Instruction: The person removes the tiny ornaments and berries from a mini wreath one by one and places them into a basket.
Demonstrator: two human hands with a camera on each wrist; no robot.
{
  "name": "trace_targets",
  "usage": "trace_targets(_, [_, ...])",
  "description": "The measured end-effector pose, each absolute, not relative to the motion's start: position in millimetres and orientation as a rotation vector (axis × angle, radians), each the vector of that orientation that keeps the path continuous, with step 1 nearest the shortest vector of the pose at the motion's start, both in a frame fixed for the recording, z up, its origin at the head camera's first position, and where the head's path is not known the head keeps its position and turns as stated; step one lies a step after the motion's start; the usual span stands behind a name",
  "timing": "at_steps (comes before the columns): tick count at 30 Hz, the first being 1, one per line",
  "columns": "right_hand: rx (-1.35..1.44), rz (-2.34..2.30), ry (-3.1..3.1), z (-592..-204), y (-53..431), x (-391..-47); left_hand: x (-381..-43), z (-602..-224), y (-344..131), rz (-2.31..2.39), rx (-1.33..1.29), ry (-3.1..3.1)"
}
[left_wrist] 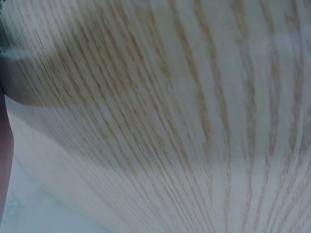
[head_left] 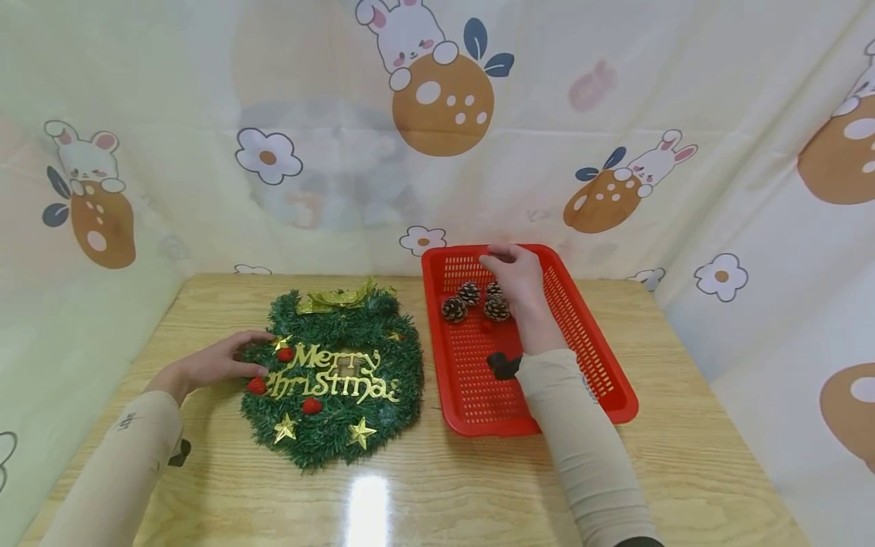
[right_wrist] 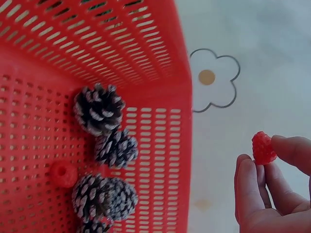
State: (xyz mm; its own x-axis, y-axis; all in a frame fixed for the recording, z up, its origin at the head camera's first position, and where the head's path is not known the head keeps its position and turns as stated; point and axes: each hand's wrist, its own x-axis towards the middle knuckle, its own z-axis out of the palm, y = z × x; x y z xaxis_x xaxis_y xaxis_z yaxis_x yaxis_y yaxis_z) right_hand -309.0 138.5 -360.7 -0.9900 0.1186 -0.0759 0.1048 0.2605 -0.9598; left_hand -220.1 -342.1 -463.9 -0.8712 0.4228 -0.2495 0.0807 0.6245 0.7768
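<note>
My left hand [head_left: 219, 360] touches the left side of a green tinsel wreath [head_left: 406, 365], fingers and thumb spread near its red raspberries [head_left: 257, 385]. Gold "Merry Christmas" lettering [head_left: 335, 372], gold stars [head_left: 361, 434] and a gold bow [head_left: 335, 298] decorate the wreath. Over the far end of a red plastic basket [head_left: 437, 365], my right hand [head_left: 521, 282] pinches a small red artificial raspberry [right_wrist: 262, 147] between thumb and fingers. Several frosted pinecones [right_wrist: 99, 109] and another raspberry [right_wrist: 63, 174] lie in the basket. Only a sliver of my left hand shows in the left wrist view.
Wreath and basket sit side by side on a wood-grain table [head_left: 437, 494]. A patterned cloth [head_left: 328, 205] with rabbits and flowers hangs behind and around the table. The basket's tall slotted wall [right_wrist: 150, 145] stands beside the pinecones.
</note>
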Motion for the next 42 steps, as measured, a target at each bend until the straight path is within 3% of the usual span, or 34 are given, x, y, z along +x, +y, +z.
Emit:
trace_targets(23, [-0.625,1.822,-2.526,-404,164,-330,-220,-463,-342,1.134,0.409,2.443])
trace_targets(42, [-0.659,1.787,-2.549,-418,173,-336,-222,-468,-344,1.129,0.423,2.453])
